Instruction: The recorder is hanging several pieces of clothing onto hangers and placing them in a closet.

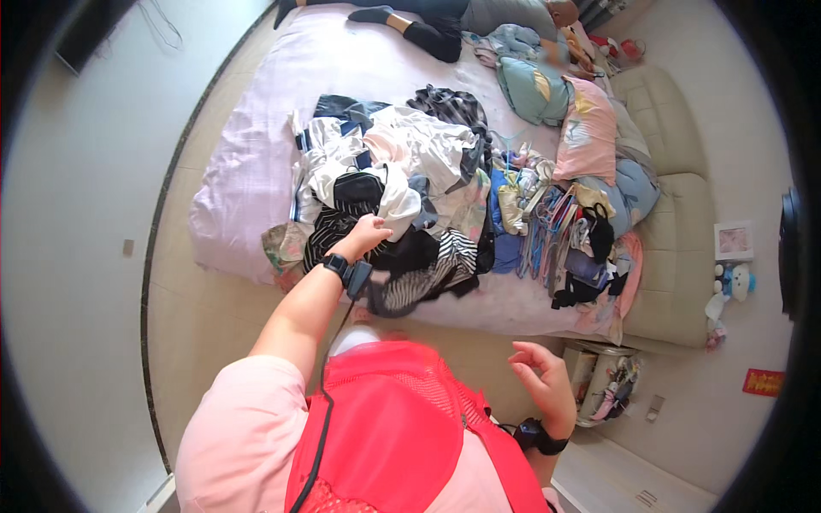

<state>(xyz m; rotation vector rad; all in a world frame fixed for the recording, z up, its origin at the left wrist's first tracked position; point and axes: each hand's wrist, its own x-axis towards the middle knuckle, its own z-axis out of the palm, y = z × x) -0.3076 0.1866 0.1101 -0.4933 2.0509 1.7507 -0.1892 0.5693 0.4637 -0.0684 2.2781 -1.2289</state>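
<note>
My left hand [369, 236] is over the near side of a heap of clothes, at the edge of a white garment [397, 199] and a black pinstriped garment [333, 234]; whether its fingers grip cloth cannot be told. A black bundle [358, 191] lies just beyond it. Black-and-white striped cloth [457, 251] lies to its right. My right hand [539, 372] hangs in the air beside my body, off the bed, fingers loosely curled and apart, with nothing in it. Many hangers [545, 224] lie bunched on the bed right of the heap.
The clothes lie on a bed with a pale pink sheet [237, 186]. A person [442, 25] lies at its far side. A green pillow [529, 90], a pink pillow [587, 131] and the beige padded headboard [673, 256] are at right. A small bedside shelf [596, 385] stands near my right hand.
</note>
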